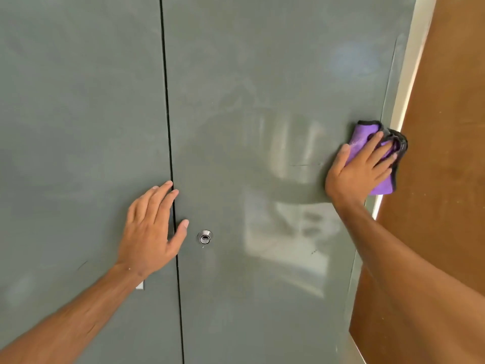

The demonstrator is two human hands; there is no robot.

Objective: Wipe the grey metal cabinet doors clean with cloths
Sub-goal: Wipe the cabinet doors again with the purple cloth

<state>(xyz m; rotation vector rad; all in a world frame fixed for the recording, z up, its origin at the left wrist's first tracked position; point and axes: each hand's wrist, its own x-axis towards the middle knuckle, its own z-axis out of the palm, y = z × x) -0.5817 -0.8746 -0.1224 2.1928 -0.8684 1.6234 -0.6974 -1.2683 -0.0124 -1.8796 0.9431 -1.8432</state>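
Two grey metal cabinet doors fill the view: the left door and the right door, split by a dark vertical seam. My right hand presses a purple cloth with a dark border flat against the right door's right edge. My left hand lies flat, fingers apart, on the left door, with its fingertips across the seam. It holds nothing. A round silver lock sits just right of my left thumb.
A brown wooden panel stands to the right of the cabinet, with a pale strip between them. The right door shows smears and reflections. A small light tab peeks out under my left wrist.
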